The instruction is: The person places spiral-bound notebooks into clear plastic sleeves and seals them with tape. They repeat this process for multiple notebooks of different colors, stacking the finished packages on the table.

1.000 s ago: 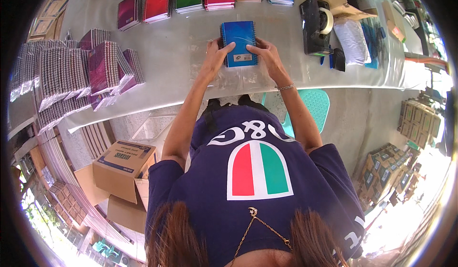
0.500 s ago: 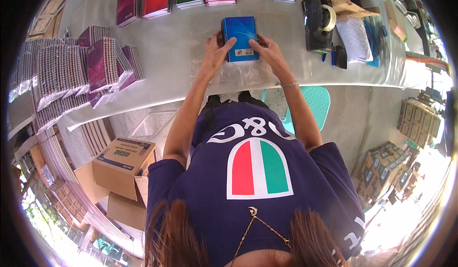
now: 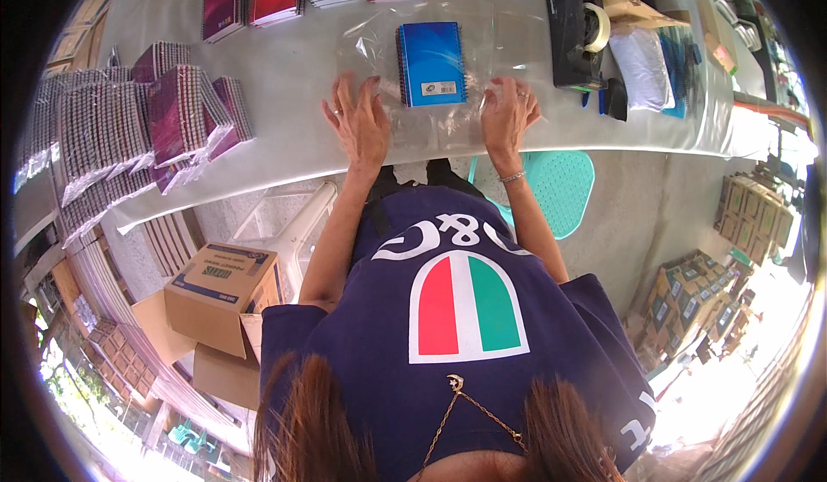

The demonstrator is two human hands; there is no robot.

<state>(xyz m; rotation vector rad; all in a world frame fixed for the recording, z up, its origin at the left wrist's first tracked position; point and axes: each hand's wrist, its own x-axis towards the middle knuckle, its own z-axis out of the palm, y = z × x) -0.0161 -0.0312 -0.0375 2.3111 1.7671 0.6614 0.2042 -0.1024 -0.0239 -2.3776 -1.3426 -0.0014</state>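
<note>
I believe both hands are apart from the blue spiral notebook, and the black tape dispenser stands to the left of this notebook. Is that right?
Not quite: in the head view, the black tape dispenser stands to the right of the blue spiral notebook. The left hand and right hand are indeed apart from it.
</note>
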